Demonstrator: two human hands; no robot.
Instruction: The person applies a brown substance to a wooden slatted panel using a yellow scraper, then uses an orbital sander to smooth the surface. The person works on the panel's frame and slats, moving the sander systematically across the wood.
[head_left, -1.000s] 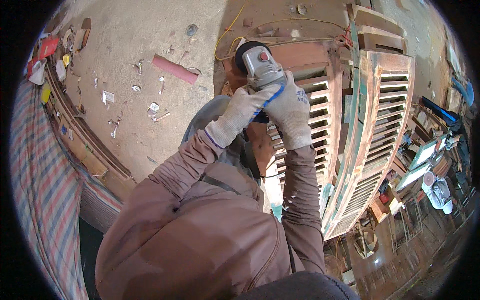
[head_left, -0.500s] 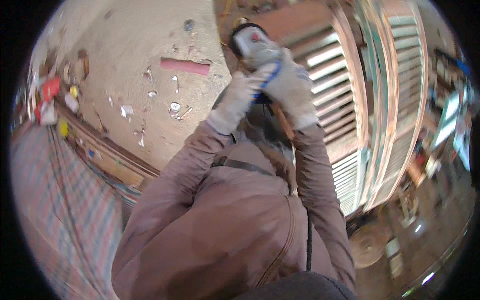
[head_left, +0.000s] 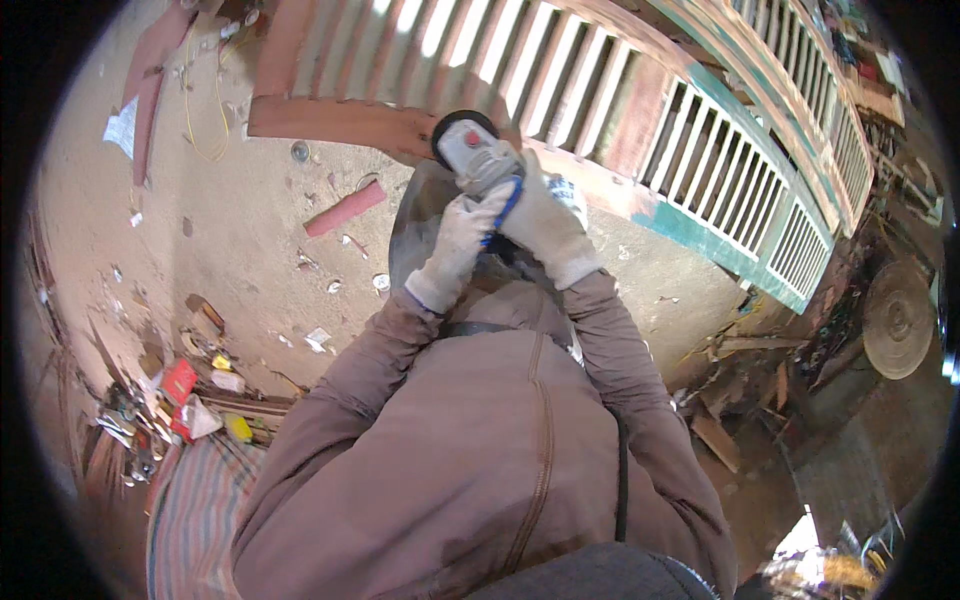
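In both gloved hands I hold an angle grinder (head_left: 478, 153) with a grey head, a blue body and a dark round disc. My left hand (head_left: 458, 238) is wrapped round its left side. My right hand (head_left: 548, 222) closes on its body from the right, close beside the left. The disc meets or hovers just over the reddish-brown rail of a slatted wooden shutter (head_left: 345, 122); I cannot tell if it touches. Part of the shutter has stripped pale wood, and green paint shows at its right end.
More slatted panels (head_left: 800, 60) lie beyond on the right. A pink-red strip (head_left: 345, 208) and scraps litter the concrete floor (head_left: 240, 260). Red and yellow packets (head_left: 180, 382) sit at the left near a striped cloth (head_left: 200, 510). A round wooden disc (head_left: 898, 320) stands at the far right.
My view and body have turned, so the shutter now runs across the front instead of down the right side. Both hands still grip the grinder, now over the shutter's near rail.
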